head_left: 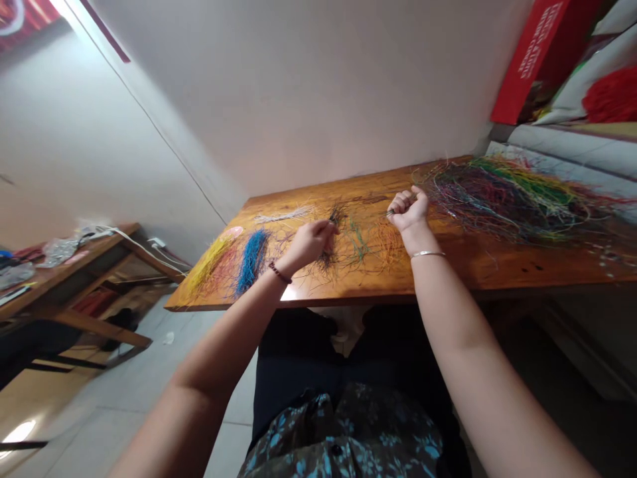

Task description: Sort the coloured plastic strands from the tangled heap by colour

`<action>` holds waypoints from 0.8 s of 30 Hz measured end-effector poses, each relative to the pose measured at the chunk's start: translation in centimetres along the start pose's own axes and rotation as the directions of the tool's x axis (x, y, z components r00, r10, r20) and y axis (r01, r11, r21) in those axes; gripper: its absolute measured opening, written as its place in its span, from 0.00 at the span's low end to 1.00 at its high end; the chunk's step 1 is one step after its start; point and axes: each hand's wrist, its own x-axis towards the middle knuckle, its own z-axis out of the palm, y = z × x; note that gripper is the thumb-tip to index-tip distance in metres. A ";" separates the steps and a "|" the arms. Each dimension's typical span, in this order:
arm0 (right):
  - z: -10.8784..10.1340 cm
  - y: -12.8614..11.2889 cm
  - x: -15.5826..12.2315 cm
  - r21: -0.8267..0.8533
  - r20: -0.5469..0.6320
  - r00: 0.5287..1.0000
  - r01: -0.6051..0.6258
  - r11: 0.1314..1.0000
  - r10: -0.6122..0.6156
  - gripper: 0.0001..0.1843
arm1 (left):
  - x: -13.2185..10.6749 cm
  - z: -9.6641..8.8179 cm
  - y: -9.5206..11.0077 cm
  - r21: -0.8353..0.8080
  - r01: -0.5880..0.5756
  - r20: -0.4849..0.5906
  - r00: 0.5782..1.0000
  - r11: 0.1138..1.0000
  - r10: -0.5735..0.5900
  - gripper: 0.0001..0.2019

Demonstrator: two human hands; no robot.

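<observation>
My left hand (312, 243) is closed in a pinch over a bundle of black wires (326, 260) on the table; its fingertips hide what is between them. To the right, my right hand (410, 208) is raised a little and curled into a fist, with the dark ends of a few thin wires poking out of it. Between and below the hands lie small loose piles of green wires (357, 242) and orange wires (389, 247). A large tangle of mixed coloured wires (502, 199) spreads beyond my right hand.
Left on the wooden table (398, 282) lie blue wires (251, 260), yellow wires (206, 262) and a pale bundle (283, 216). A wall rises behind. A red box (530, 60) stands at the upper right. Another table (64, 265) with clutter is at the left.
</observation>
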 end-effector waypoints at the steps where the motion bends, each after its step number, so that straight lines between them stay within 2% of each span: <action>1: -0.1 -0.4 0.0 -0.001 -0.008 1.000 0.021 1.000 -0.021 0.26 | -0.4 -1.1 0.0 -0.011 -0.004 -0.056 0.998 1.000 0.004 0.12; 3: -0.2 -1.2 0.0 0.007 -0.031 0.998 0.053 0.999 -0.053 0.26 | -0.7 -3.6 -0.1 -0.073 0.029 -0.221 0.974 0.997 -0.044 0.10; 6: -0.5 -2.4 0.0 0.038 -0.037 0.994 0.107 0.994 -0.106 0.25 | 0.3 -6.6 -0.7 -0.109 0.059 -0.490 0.865 0.992 -0.105 0.11; 8: -0.6 -3.1 -0.1 0.044 -0.016 0.990 0.138 0.989 -0.138 0.26 | 1.7 -7.3 -1.4 -0.081 0.056 -0.559 0.824 0.995 -0.092 0.14; 9: -0.6 -3.3 -0.1 0.041 -0.007 0.989 0.148 0.988 -0.148 0.26 | 2.4 -7.2 -1.7 -0.072 0.057 -0.563 0.822 0.996 -0.088 0.14; 11: -0.6 -3.7 -0.2 0.034 -0.006 0.988 0.156 0.987 -0.156 0.27 | 3.8 -6.0 -2.4 -0.007 0.080 -0.537 0.840 0.997 -0.072 0.14; 13: -0.5 -3.8 -0.3 0.038 -0.022 0.987 0.158 0.987 -0.157 0.26 | 4.8 -4.0 -3.0 0.179 0.127 -0.482 0.876 0.976 -0.026 0.14; 14: -0.4 -3.8 -0.4 0.043 -0.034 0.987 0.156 0.987 -0.155 0.26 | 5.2 -2.9 -3.2 0.313 0.154 -0.445 0.896 0.937 0.001 0.15; 16: -0.2 -3.8 -0.5 0.055 -0.057 0.987 0.152 0.987 -0.148 0.25 | 5.6 -0.6 -3.3 0.585 0.183 -0.331 0.943 0.790 0.026 0.17; 18: -0.1 -3.6 -0.6 0.075 -0.065 0.988 0.145 0.987 -0.140 0.24 | 5.8 1.3 -3.3 0.739 0.160 -0.210 0.978 0.654 -0.002 0.18; 20: -0.1 -3.5 -0.6 0.094 -0.055 0.990 0.138 0.986 -0.133 0.24 | 5.8 2.7 -3.3 0.795 0.115 -0.118 0.992 0.596 -0.035 0.17; 24: -0.3 -3.0 -0.4 0.067 -0.046 0.992 0.118 0.991 -0.116 0.25 | 5.6 4.0 -3.1 0.805 0.055 -0.016 0.997 0.590 -0.071 0.17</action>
